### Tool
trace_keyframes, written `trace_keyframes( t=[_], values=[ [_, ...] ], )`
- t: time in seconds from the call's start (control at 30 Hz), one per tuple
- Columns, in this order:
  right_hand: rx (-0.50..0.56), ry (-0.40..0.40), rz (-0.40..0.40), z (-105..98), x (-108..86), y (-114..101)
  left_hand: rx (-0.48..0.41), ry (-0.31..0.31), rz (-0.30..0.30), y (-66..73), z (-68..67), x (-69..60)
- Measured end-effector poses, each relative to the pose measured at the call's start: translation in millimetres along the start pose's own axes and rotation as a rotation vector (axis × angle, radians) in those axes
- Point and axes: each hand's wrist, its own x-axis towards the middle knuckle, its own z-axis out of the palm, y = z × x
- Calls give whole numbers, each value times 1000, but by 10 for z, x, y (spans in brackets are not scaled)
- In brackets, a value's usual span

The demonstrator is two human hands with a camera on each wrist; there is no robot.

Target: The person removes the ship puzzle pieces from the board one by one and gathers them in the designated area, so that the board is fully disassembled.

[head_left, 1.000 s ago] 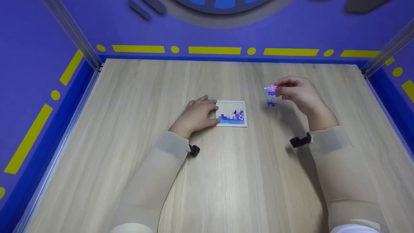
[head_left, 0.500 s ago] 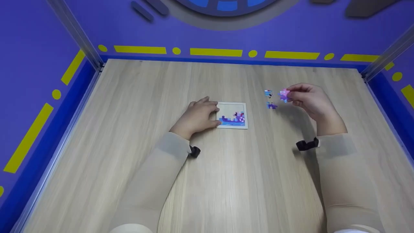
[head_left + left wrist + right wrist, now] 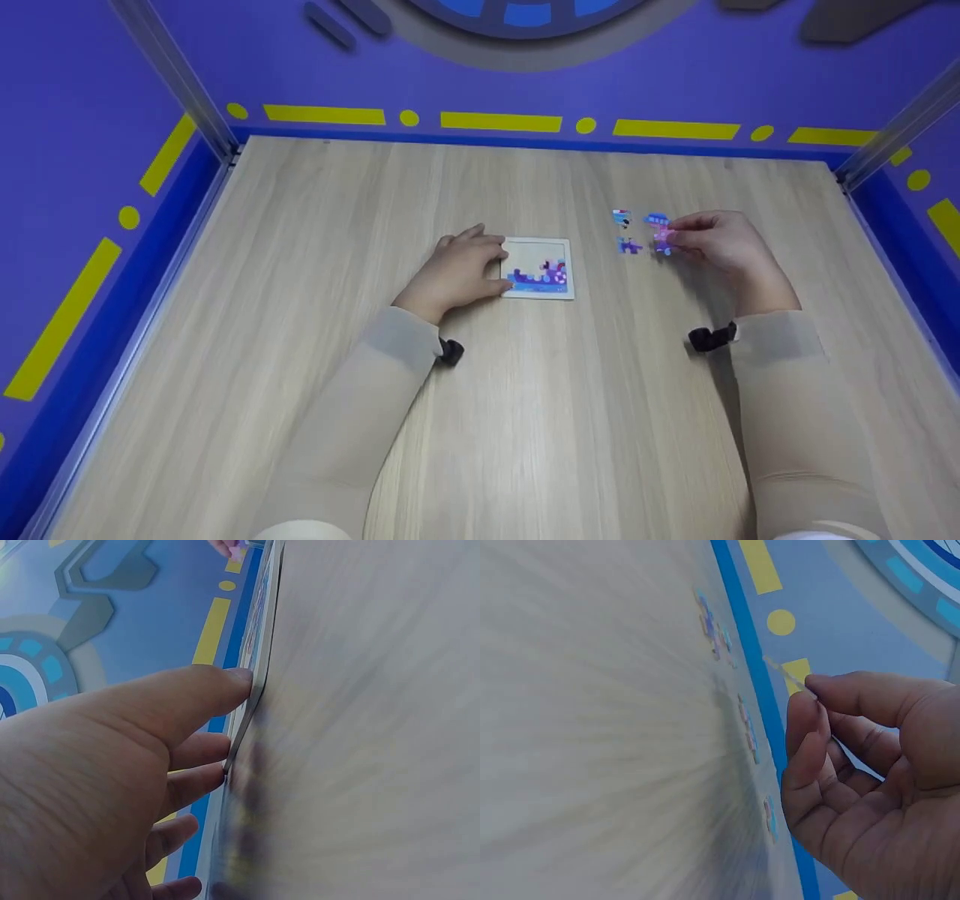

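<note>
A square puzzle tray (image 3: 535, 297) with a white rim lies on the table, its lower part filled with blue and purple jigsaw pieces. My left hand (image 3: 454, 270) rests at the tray's left edge; its thumb (image 3: 217, 690) touches the rim and the other fingers spread along the side. My right hand (image 3: 727, 244) pinches a pink and purple jigsaw piece (image 3: 661, 238) between thumb and fingertips, held edge-on above the table in the right wrist view. Loose pieces lie close by: a blue piece (image 3: 656, 219), a white-and-blue piece (image 3: 622, 217) and a purple piece (image 3: 628, 245).
The wooden table (image 3: 480, 420) carries the tray and the loose pieces. Purple-blue panels (image 3: 510, 90) with yellow marks stand along its back and sides. Black wrist cameras (image 3: 711, 338) hang at both cuffs.
My right hand has moved right and then slightly toward me with the pinched piece, uncovering loose pieces on the table. The left hand has stayed at the tray's edge.
</note>
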Motion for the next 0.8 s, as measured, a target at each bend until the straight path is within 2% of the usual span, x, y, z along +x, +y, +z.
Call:
trace_keyframes(
  t=[0.5,0.8],
  values=[
    [-198,42,-8,69,57,75,4,-1,-3,8,-1,0],
    [-245,55,0,84,76,83,-3,0,-6,12,-14,-8]
  ],
)
